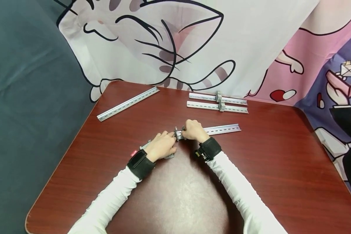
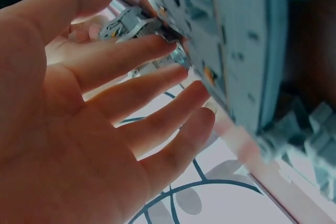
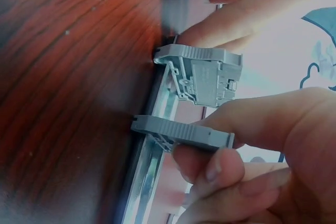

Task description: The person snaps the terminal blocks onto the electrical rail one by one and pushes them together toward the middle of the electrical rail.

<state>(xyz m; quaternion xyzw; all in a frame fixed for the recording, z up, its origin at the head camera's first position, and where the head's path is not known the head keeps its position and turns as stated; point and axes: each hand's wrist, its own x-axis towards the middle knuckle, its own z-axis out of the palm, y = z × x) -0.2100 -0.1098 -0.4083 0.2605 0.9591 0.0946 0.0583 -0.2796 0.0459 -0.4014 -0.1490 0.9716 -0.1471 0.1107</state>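
Note:
A slotted metal DIN rail (image 1: 222, 129) lies across the middle of the table. At its left part my right hand (image 1: 194, 130) pinches a slim grey terminal block (image 3: 184, 130) between thumb and fingers; the block sits against the rail. Another grey terminal block (image 3: 202, 77) stands upright on the same rail, just left of the held one. My left hand (image 1: 161, 147) is spread palm down near the rail's left end, its fingertips close to that second block. Below the left palm lie grey parts (image 1: 169, 156), mostly hidden; they loom large and blurred in the left wrist view.
Toward the back left a bare slotted rail (image 1: 128, 104) lies at a slant. Two more rails (image 1: 203, 105) lie side by side at the back right, each with grey blocks (image 1: 221, 106) near its middle. A printed cloth (image 1: 245, 39) hangs behind the table's far edge.

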